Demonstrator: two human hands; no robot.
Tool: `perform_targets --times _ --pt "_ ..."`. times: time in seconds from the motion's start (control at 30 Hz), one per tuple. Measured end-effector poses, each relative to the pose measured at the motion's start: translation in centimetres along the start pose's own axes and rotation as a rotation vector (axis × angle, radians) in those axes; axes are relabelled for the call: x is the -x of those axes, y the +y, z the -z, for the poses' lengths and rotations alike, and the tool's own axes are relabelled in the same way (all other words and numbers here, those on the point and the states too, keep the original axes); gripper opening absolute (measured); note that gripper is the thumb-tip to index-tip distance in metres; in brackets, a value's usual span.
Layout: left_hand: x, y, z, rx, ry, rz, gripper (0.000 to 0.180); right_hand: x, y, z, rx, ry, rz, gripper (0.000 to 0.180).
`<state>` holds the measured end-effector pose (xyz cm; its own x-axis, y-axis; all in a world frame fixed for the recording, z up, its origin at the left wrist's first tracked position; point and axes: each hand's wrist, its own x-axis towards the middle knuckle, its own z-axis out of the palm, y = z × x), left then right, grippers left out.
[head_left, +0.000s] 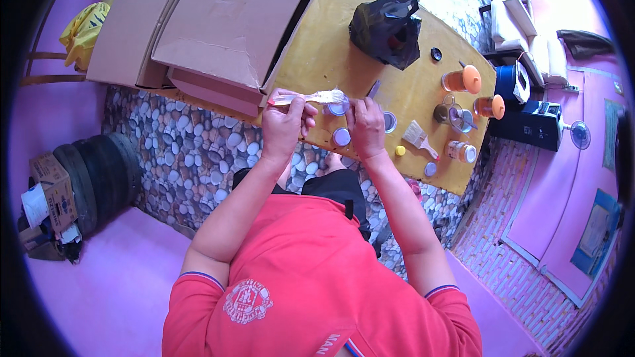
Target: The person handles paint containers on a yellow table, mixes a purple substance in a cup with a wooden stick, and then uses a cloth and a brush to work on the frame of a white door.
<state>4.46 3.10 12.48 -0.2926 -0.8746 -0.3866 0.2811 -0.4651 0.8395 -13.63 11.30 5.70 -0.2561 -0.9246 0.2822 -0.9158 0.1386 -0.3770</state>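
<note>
Red-sleeved forearms rise to the yellow table [317, 59]. Left hand [284, 122] grips a small brush [311, 98], bristles at a small clear jar [338, 108] pinched in the right hand [366, 124]. Another jar [341, 137] lies just below, lids [389, 121] and a second brush [419, 137] nearby. Judgement: brushing is under way; several jars remain.

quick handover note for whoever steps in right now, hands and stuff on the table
Left hand: holds a small brush, bristles over the small clear jar.
Right hand: steadies that jar at the yellow table edge.
Nearby: another small jar, a second brush, orange-lidded jars, a black bag, a cardboard box.
Done or left: cannot tell; brushing is in hand.
</note>
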Motion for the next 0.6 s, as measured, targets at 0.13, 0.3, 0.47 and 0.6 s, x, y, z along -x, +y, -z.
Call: perform_targets --times 0.13,0.3,0.47,0.6 --pt "0.0 -0.2 0.1 -0.002 0.004 -0.002 0.008 -0.3 -1.2 -0.3 -0.039 0.019 0.057 0.012" --pt "0.1 0.1 0.0 -0.007 0.002 -0.006 0.009 1.1 -0.9 0.2 -0.068 0.027 0.084 0.012" --pt "0.1 0.3 -0.1 -0.017 -0.009 -0.009 0.010 -0.7 -0.2 -0.6 -0.055 0.044 0.047 0.014" --pt "0.1 0.0 0.2 -0.027 -0.010 -0.011 0.009 0.3 -1.4 0.0 -0.065 -0.036 0.100 0.016"
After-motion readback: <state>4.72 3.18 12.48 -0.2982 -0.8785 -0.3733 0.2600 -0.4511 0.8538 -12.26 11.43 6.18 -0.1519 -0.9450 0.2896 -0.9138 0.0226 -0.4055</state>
